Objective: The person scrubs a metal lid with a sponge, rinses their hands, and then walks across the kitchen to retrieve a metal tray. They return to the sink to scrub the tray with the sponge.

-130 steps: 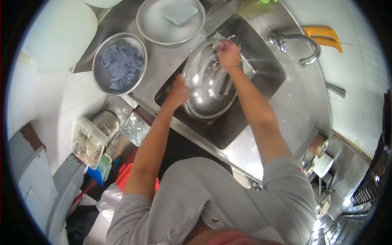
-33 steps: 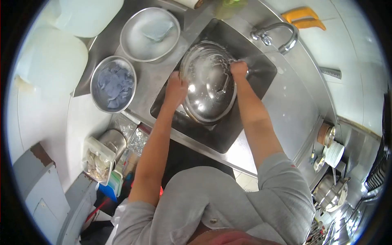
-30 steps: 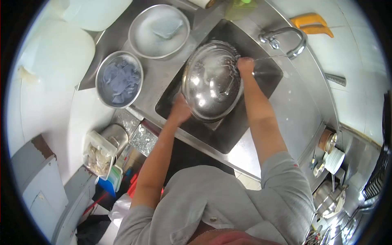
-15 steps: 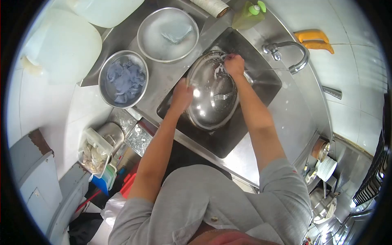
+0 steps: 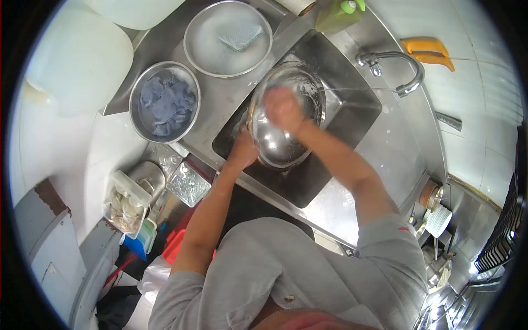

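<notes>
A shiny domed metal pot lid [image 5: 280, 149] with soapy streaks is tilted in the sink [image 5: 313, 184]. My left hand [image 5: 245, 148] is closed around its near-left rim, with the fingertips partly hidden behind the edge. Over the upper left of the lid is my right hand [image 5: 283, 109], blurred by motion and curled into a fist. Something small and dark bluish shows at its fingers, too smeared to name. The right hand and forearm cover part of the lid, and its handle cannot be seen.
A thin stream of water runs from the faucet [image 5: 410, 88] toward the lid. Beside the sink stand a basin of suds [image 5: 209, 58] with a scouring pad [image 5: 240, 37] and a bowl [image 5: 132, 113] holding a blue-grey cloth [image 5: 168, 104]. A green soap bottle [image 5: 338, 19] stands behind.
My right hand has moved left and toward me, from the lid's far rim across its surface. My left hand has slid slightly nearer along the rim. The lid's handle is no longer visible.
</notes>
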{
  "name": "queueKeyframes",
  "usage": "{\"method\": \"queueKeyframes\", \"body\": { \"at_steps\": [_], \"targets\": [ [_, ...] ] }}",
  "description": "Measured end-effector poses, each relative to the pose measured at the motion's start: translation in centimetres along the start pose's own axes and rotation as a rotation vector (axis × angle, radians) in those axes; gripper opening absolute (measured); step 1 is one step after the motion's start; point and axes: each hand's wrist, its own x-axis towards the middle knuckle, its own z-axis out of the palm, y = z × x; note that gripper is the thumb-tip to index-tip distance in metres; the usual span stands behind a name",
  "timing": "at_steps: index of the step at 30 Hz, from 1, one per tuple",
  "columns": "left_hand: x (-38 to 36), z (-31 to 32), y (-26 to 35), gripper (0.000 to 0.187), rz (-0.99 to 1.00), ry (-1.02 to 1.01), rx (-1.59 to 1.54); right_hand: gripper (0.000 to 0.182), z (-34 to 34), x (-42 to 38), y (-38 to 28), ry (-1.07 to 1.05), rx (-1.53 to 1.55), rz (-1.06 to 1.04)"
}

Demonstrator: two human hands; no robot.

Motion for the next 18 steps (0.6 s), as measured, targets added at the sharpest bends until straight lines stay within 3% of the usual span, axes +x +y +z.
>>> {"method": "queueKeyframes", "body": {
  "at_steps": [2,5,6,8,9,11,12,13,15,17,18],
  "targets": [
    [-0.3,-0.1,0.7,0.054,-0.062,-0.004,-0.017,0.012,-0.4,1.9,7.0,0.004,0.184,0.595],
    [0.2,-0.7,1.3,0.057,-0.054,-0.043,0.013,0.013,-0.1,1.5,7.8,0.141,0.076,0.775],
    [0.4,-0.4,0.7,0.056,-0.048,-0.037,0.012,0.010,0.5,1.0,5.0,0.283,0.120,0.752],
    [0.3,-0.1,-0.3,0.053,-0.035,-0.039,0.034,0.011,0.6,1.5,-2.7,0.381,0.397,0.233],
    [0.3,-0.3,-0.7,0.052,-0.021,-0.040,0.059,0.008,0.0,1.8,-6.0,0.211,-0.005,0.267],
    [1.2,-0.6,-0.4,0.050,-0.008,-0.037,0.086,0.005,0.5,1.6,-1.9,0.303,0.092,0.184],
    [1.3,-0.9,0.2,0.050,-0.021,-0.036,0.091,0.002,0.4,2.1,0.8,0.325,0.094,0.244],
    [0.6,-1.0,0.6,0.049,-0.045,-0.043,0.097,0.002,0.2,2.1,3.4,0.340,0.104,0.312],
    [0.3,-1.3,1.5,0.050,-0.015,-0.058,0.107,0.009,2.5,-0.7,10.6,0.089,0.240,1.080],
    [-0.1,-1.3,1.4,0.049,-0.053,-0.076,0.104,0.016,3.2,-5.6,16.4,0.135,0.110,1.264],
    [0.3,-1.1,1.1,0.049,-0.095,-0.069,0.087,0.017,2.3,-4.9,16.0,0.150,0.082,1.197]
  ]
}}
